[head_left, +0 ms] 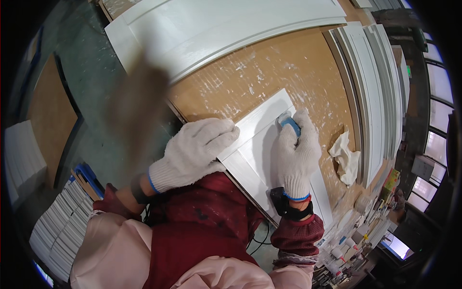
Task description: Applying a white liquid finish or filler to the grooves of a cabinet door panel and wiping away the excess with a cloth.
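A narrow white panel [257, 144] with a recessed middle lies aslant on the brown worktable, its near end by my body. My left hand [197, 149], in a white knitted glove, is closed over the panel's left edge, with the fingertips on its top face. My right hand [299, 154], gloved alike, grips a small blue-and-grey block [290, 125] between thumb and fingers. That block sits against the panel's face near its far end; its underside is hidden. Shadow from the right hand falls across the panel.
A large white panel [221, 29] lies at the table's far side. More white panels [363, 96] stand along the right, beside a crumpled cloth [345, 159]. White flecks mark the worktable [269, 62]. Stacked white boards [62, 226] are at lower left. A brown blur [139, 96] hides part of the left.
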Demonstrator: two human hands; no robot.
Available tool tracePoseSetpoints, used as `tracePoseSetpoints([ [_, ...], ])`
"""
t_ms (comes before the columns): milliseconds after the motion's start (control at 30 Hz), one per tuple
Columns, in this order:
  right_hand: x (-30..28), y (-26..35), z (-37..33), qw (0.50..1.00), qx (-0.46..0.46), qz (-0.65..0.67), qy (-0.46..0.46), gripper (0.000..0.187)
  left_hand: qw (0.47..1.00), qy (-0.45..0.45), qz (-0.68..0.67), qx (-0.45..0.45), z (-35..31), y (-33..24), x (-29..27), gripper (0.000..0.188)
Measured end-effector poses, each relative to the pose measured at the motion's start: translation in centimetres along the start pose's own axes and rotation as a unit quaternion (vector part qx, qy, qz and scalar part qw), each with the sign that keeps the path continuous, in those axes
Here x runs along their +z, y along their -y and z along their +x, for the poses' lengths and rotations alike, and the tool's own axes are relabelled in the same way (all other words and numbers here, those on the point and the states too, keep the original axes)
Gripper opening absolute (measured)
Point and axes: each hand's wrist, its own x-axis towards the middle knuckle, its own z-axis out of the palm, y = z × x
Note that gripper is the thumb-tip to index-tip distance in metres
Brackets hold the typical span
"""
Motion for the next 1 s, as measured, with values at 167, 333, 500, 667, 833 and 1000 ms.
tracePoseSetpoints([
  [167,0.0,-0.1,0.1,0.998,0.052,-0.010,0.022,0.035,1.000,-0.014,0.006,0.002,-0.2,-0.1,0.0,0.077],
  [333,-2.4,-0.2,-0.2,0.997,0.064,0.046,0.018,0.034,1.000,-0.018,0.011,0.009,-0.2,0.0,0.1,0.078],
  [500,-5.2,-1.5,-1.9,0.995,0.024,0.085,0.044,0.034,0.999,-0.023,0.027,0.005,-0.4,-0.3,0.3,0.076],
  [667,-7.3,-1.0,-4.7,0.963,0.147,0.209,0.087,0.038,0.999,-0.045,0.014,-0.001,0.2,-0.9,0.9,0.075],
  [833,-7.5,-1.8,-7.3,0.939,0.185,0.273,0.095,0.042,0.995,-0.078,0.021,-0.051,1.3,-2.2,2.1,0.072],
  [1000,-6.6,-1.2,-9.5,0.921,0.198,0.336,0.026,0.044,0.986,-0.146,-0.056,-0.059,-0.2,-2.9,1.7,0.062],
])
